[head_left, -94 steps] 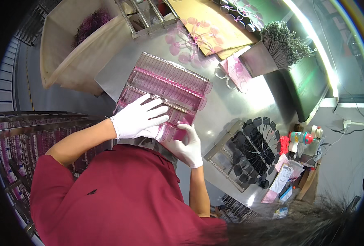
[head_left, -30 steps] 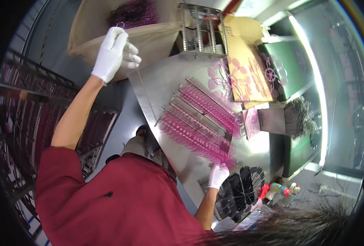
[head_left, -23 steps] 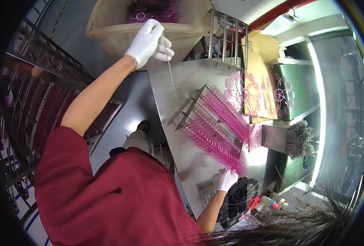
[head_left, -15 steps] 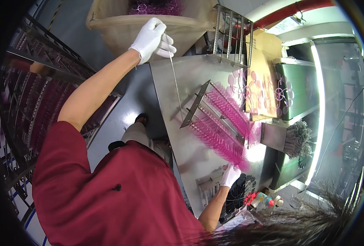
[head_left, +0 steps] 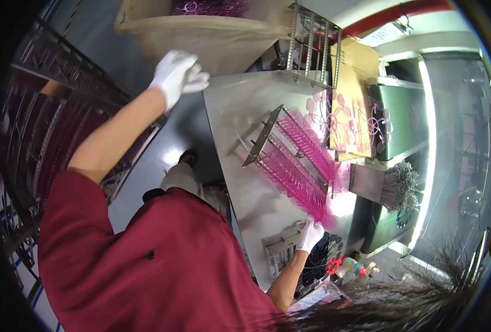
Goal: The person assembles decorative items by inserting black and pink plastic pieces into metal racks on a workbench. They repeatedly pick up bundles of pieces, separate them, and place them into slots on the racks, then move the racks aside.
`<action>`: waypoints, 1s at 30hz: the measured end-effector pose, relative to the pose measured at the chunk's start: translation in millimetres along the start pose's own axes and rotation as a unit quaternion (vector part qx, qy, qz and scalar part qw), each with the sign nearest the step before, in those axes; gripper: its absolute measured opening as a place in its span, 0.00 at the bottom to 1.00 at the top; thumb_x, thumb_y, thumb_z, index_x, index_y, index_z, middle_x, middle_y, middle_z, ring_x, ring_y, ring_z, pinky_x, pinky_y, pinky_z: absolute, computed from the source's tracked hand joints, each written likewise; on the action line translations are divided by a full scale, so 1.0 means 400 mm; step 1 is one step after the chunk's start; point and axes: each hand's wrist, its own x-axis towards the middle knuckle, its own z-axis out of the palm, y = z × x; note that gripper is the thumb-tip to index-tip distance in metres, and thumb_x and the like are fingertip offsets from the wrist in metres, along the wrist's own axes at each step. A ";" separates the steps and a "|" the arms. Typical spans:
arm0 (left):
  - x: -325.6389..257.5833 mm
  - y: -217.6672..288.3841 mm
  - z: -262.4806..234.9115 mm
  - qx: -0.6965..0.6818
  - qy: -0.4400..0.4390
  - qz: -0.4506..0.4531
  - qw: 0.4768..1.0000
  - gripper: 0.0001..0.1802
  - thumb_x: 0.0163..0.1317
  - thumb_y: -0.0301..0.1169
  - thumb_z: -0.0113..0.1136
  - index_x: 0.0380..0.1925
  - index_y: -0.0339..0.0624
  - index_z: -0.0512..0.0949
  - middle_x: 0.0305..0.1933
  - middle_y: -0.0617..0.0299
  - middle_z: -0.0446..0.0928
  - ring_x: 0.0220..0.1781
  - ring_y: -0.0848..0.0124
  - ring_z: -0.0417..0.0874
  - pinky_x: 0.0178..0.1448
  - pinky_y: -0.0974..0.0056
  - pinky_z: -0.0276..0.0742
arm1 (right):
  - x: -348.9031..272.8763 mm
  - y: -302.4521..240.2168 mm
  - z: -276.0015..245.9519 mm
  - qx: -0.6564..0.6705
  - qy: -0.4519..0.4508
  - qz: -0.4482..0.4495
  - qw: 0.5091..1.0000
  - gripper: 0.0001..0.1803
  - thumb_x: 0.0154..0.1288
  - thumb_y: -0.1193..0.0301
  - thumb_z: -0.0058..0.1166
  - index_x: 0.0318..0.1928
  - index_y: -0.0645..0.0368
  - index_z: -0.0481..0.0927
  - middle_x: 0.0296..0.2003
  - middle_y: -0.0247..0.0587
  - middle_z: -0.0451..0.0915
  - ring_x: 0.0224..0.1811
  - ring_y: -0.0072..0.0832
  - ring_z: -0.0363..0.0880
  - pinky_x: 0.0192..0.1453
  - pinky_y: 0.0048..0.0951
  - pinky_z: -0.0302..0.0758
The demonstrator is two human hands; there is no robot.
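A metal rack point(head_left: 266, 136) lies slantwise on the steel table point(head_left: 229, 105), filled with rows of thin, translucent pink discs point(head_left: 295, 185). At its near right end my right hand point(head_left: 310, 236), in a white glove, is closed on the rack's end; its fingertips are partly hidden among the discs. My left hand point(head_left: 174, 78), also gloved, is raised beyond the table's left edge with fingers curled. A short stretch of thin rod point(head_left: 243, 142) shows beside the rack's end plate. Whether it reaches my left hand cannot be made out.
A large beige bin point(head_left: 212, 41) with pink pieces stands at the far side. An upright metal rack point(head_left: 312, 50) is near it. Loaded racks point(head_left: 40, 133) line the left. A bundle of grey wires point(head_left: 400, 188), black parts point(head_left: 320, 260) and bottles point(head_left: 353, 268) sit at right.
My left hand has moved left and lower, away from the bin. The long thin rod seen below it earlier no longer shows along its length. My right hand stays at the rack's end.
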 end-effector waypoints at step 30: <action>-0.287 -0.214 0.169 0.007 -0.064 -0.165 0.984 0.16 0.70 0.42 0.76 0.35 0.44 0.81 0.32 0.58 0.86 0.32 0.64 0.91 0.38 0.61 0.88 | -0.006 -0.151 -0.041 0.019 0.002 0.028 0.999 0.18 0.74 0.76 0.57 0.22 0.61 0.76 0.16 0.37 0.76 0.18 0.25 0.77 0.29 0.30 0.77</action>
